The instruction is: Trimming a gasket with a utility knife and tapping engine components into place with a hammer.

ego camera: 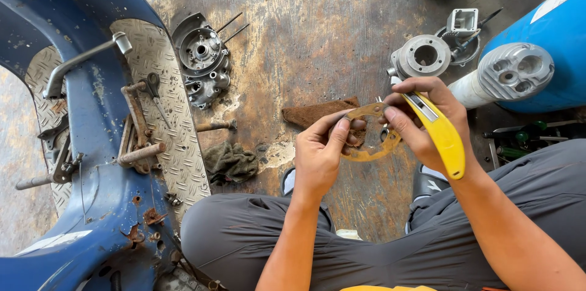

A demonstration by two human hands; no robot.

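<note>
Left hand (320, 150) pinches a tan ring-shaped gasket (372, 135) between thumb and fingers at frame centre. My right hand (427, 123) is closed around a yellow utility knife (442, 135), its fingertips touching the gasket's right side. Behind it on the stained floor lies a brown rag (314, 112). I see a grey engine cylinder (421, 56) upper right, a finned cylinder head (516, 71) beside it, and a blue scooter frame (73, 144) at left.

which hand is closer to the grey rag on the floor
Left. The left hand is a short way right of the grey rag; the right hand, gripping the yellow knife, is farther right.
</note>
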